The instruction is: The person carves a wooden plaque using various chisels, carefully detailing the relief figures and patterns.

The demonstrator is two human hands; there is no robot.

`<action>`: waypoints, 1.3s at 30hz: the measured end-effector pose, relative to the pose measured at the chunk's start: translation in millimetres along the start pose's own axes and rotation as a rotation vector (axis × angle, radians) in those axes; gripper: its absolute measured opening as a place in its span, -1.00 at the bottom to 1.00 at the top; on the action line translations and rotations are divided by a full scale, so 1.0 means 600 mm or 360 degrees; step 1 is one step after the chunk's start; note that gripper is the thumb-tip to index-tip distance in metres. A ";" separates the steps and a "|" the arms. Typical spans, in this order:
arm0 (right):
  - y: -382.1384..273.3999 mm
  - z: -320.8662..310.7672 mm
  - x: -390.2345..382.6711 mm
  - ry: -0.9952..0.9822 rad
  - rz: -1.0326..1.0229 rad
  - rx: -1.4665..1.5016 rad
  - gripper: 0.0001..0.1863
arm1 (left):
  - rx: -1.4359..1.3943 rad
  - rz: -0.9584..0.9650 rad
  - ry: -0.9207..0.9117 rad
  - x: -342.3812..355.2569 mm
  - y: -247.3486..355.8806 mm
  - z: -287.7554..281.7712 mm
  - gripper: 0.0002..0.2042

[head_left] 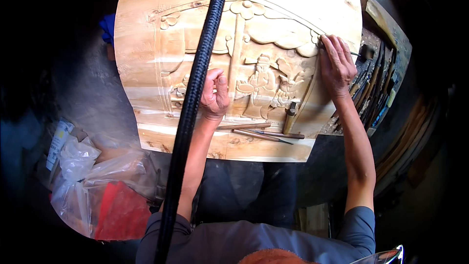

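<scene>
A pale wooden panel (337, 0) carved in relief with figures, flowers and a framed border lies before me. My left hand (215, 94) is closed in a fist over its middle, thumb uppermost; whatever the fingers may hold is hidden. Stretched fingers of my right hand (338, 66) lie flat at the panel's right side, beside a carved flower. A thin dark rod with a dark knob (367, 52) shows beside these fingers; I cannot tell whether they touch it. Low on the panel rest a small hammer (289, 120), a wooden-handled chisel (261, 136) and a wooden handle (244, 125).
Many carving tools (373, 80) and wood shavings crowd the bench at the right. A black braided hose (195, 78) crosses the view in front of the panel. Lower left sit a clear plastic bag (75, 161), a red cloth-like item (122, 212) and a white tube-shaped package (59, 142).
</scene>
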State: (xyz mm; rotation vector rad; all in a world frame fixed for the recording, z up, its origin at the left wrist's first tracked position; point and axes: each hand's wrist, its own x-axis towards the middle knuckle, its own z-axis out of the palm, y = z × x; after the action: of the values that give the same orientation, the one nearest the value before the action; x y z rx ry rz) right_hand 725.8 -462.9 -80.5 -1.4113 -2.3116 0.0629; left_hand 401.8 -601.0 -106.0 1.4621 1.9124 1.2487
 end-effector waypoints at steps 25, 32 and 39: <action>0.015 0.009 -0.012 0.0077 0.0008 0.0127 -0.73 | 0.0897 0.0542 -0.0220 0.120 -0.107 -0.073 -0.81; -0.018 -0.048 -0.013 0.0190 0.0004 -0.0037 -0.80 | 0.0898 0.0487 -0.0287 0.115 -0.091 -0.050 -0.77; 0.010 -0.130 -0.151 0.0306 0.1457 0.0167 -0.84 | 0.0930 0.0532 -0.0274 0.121 -0.094 -0.057 -0.77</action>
State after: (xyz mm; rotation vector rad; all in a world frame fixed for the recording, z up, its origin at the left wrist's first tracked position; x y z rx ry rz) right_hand 796.0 -551.8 -42.0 -2.1733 -1.3311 0.2937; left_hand 319.5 -550.5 -123.5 2.1747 2.0678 0.6650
